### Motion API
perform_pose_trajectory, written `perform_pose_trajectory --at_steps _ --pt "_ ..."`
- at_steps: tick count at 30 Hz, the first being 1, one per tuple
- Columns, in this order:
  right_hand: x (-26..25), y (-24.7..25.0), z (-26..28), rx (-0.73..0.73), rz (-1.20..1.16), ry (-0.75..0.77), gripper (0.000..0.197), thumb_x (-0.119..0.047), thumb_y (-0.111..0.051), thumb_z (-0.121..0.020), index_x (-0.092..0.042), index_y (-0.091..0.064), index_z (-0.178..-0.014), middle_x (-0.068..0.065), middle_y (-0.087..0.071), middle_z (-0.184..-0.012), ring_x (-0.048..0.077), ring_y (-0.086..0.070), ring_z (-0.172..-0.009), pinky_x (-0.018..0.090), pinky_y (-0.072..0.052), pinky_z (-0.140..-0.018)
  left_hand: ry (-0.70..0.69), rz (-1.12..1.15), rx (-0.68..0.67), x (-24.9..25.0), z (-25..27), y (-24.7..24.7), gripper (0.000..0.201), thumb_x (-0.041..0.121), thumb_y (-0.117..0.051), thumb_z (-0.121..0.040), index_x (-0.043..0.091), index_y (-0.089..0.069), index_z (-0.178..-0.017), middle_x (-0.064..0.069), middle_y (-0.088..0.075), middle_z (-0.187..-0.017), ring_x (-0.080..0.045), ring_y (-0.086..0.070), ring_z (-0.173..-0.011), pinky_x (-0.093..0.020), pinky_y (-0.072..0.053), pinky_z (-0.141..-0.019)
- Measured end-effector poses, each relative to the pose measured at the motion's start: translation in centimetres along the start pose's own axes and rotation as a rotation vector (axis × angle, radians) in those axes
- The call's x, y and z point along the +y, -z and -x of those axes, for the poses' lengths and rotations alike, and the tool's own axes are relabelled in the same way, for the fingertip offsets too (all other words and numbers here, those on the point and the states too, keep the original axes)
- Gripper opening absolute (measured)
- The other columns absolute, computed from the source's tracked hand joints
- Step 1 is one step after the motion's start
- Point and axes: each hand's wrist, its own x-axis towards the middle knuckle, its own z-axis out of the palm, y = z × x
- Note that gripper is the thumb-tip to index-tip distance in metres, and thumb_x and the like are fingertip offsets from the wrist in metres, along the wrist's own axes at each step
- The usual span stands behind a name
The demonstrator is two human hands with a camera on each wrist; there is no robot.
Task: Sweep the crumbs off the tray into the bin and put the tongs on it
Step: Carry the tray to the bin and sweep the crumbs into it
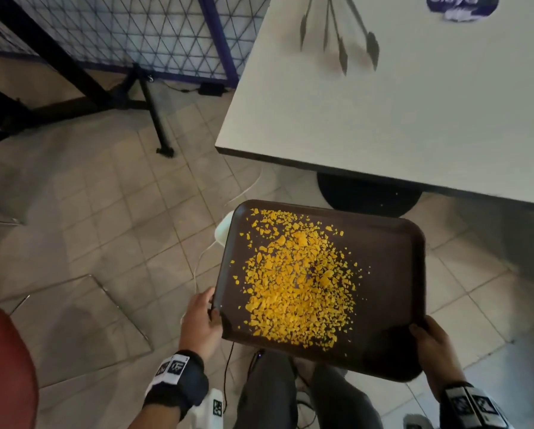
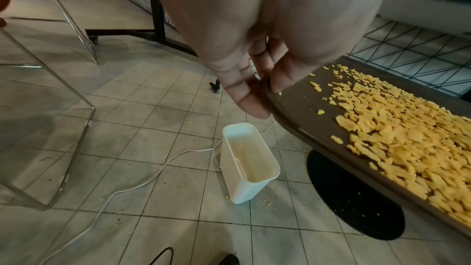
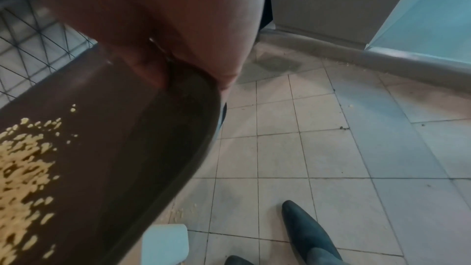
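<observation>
Brown tray [image 1: 392, 274] held in the air over the tiled floor [image 1: 110, 212], off the white surface [image 1: 414, 103] and just nearer than its near edge. Left hand [image 1: 202, 317] at the tray's near-left corner, wrist angled up toward it. Its grip pinches the rim: thumb on top, fingers [image 2: 244, 96] curled under the edge (clear in the left wrist view). Right hand [image 1: 436, 345] at the tray's near-right corner, forearm coming up from below the frame. That grip is also closed on the rim, thumb over the top edge and the rest wrapped beneath; the right wrist view is blurred but shows the same hold.

Yellow crumbs [image 1: 296, 283] lie in a dense patch at the tray's middle, thinning toward its far-left corner. White bin [image 2: 248, 162] stands upright on the floor below the tray's left edge, mostly hidden under it in the head view; a few stray crumbs lie on the floor around its base. Tongs [image 1: 340, 35], more than one pair, lie on the surface well beyond the tray's far edge (blurred). Red chair [image 1: 5, 366] far left of the tray.
</observation>
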Motion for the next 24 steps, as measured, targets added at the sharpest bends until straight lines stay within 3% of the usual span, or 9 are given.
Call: perform_pose_trajectory --at_steps 7,12,18,21,24 --pt "4.4 -7.8 -11.3 0.137 -0.073 0.068 0.031 -0.034 -0.045 -0.090 -0.018 -0.058 -0.112 0.013 -0.062 -0.107 0.033 -0.057 -0.101 0.050 -0.044 -0.092 -0.043 -0.010 0.025 -5.2 -10.2 -7.2 0.050 0.000 -0.055 -0.094 0.021 -0.051 -0.139 0.008 -0.049 -0.116 -0.015 -0.052 -0.110 -0.035 -0.046 -0.100" --pt "7.1 -11.9 -17.7 0.157 -0.104 0.141 0.040 -0.057 -0.042 -0.080 -0.023 -0.059 -0.094 0.010 -0.064 -0.102 0.032 -0.060 -0.096 0.054 -0.047 -0.088 -0.092 0.027 0.053 -8.0 -15.4 -10.9 0.048 0.001 -0.051 -0.095 0.023 -0.053 -0.137 0.006 -0.051 -0.119 -0.020 -0.055 -0.112 -0.042 -0.047 -0.103" --pt "7.4 -14.6 -21.0 0.217 -0.146 0.232 0.035 -0.042 -0.043 -0.092 -0.016 -0.062 -0.106 0.012 -0.064 -0.102 0.030 -0.059 -0.096 0.046 -0.046 -0.088 -0.196 -0.021 0.105 -10.0 -19.5 -13.0 0.051 0.002 -0.053 -0.093 0.029 -0.054 -0.136 0.005 -0.052 -0.120 -0.025 -0.054 -0.118 -0.048 -0.046 -0.104" --pt "7.1 -15.1 -21.4 0.265 -0.124 0.271 0.035 -0.042 -0.042 -0.091 -0.013 -0.062 -0.095 0.013 -0.063 -0.091 0.031 -0.059 -0.087 0.044 -0.048 -0.081 -0.262 0.002 0.123 -10.0 -20.7 -13.8 0.045 0.004 -0.053 -0.093 0.027 -0.059 -0.130 0.008 -0.053 -0.116 -0.025 -0.055 -0.115 -0.047 -0.047 -0.102" --pt "6.4 -14.8 -21.2 0.331 -0.082 0.326 0.035 -0.035 -0.040 -0.095 -0.008 -0.059 -0.086 0.015 -0.059 -0.081 0.032 -0.055 -0.079 0.036 -0.042 -0.067 -0.274 0.022 0.126 -9.6 -21.4 -14.2 0.039 0.005 -0.054 -0.093 0.025 -0.063 -0.126 0.000 -0.058 -0.117 -0.027 -0.059 -0.110 -0.041 -0.049 -0.096"
